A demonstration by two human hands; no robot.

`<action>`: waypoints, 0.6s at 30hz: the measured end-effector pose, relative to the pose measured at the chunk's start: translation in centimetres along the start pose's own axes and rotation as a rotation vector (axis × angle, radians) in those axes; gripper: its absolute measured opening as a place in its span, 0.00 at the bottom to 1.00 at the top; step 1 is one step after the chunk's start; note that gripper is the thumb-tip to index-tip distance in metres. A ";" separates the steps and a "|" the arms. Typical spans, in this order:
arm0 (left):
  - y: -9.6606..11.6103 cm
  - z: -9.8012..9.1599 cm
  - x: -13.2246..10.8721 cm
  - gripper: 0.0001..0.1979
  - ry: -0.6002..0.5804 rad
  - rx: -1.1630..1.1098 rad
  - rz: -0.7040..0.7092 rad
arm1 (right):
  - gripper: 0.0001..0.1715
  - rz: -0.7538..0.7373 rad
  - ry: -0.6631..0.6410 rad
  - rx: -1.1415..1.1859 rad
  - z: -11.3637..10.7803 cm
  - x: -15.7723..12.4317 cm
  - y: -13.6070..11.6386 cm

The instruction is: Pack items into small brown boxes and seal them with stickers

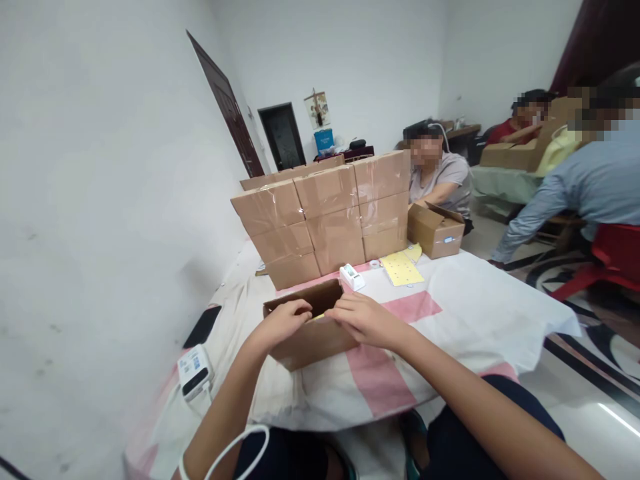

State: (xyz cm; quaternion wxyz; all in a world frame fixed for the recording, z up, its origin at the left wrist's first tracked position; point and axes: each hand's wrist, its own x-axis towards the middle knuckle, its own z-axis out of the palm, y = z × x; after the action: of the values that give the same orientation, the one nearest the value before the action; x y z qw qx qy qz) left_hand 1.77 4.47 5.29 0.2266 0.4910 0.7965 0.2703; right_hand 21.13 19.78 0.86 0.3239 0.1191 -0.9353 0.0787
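An open brown cardboard box (310, 343) lies on the cloth-covered table (475, 307) right in front of me. My left hand (283, 321) rests on the box's near rim, fingers curled over the edge into the opening. My right hand (364, 319) sits on the rim beside it, fingers bent over the same edge. Something yellow shows just inside the box between the two hands. I cannot tell whether either hand grips anything besides the box edge.
A wall of taped cardboard boxes (327, 217) stands across the table's far side. A small white device (352, 276) and a yellow sheet (401, 269) lie before it. A white charger block (195, 371) and a black phone (203, 326) lie left. Other people sit at the right.
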 end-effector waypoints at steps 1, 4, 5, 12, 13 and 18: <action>0.3 -0.4 0.1 0.20 -0.056 0.054 0.024 | 0.18 -0.009 0.034 0.010 0.0 0.0 0.0; 1.1 -1.3 0.9 0.27 -0.202 0.207 0.082 | 0.19 0.066 0.197 0.032 0.1 -0.1 0.1; 1.3 -1.4 1.2 0.28 -0.237 0.259 0.094 | 0.23 0.123 0.242 0.038 0.2 -0.2 0.3; 0.9 -0.3 2.4 0.18 -0.399 0.545 0.105 | 0.29 0.236 0.196 0.126 1.1 -1.7 2.2; 0.7 -0.1 2.4 0.17 -0.400 0.571 0.102 | 0.30 0.221 0.183 0.135 1.2 -1.8 2.4; -0.1 -0.1 2.0 0.19 -0.337 0.633 0.073 | 0.35 0.216 0.172 0.171 1.8 -2.1 2.9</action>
State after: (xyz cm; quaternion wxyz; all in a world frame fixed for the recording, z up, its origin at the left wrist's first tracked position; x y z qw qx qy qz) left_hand 0.81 6.27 5.10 0.1819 0.6027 0.7741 -0.0665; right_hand 20.93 22.51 -2.07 0.3810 0.0378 -0.9014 0.2024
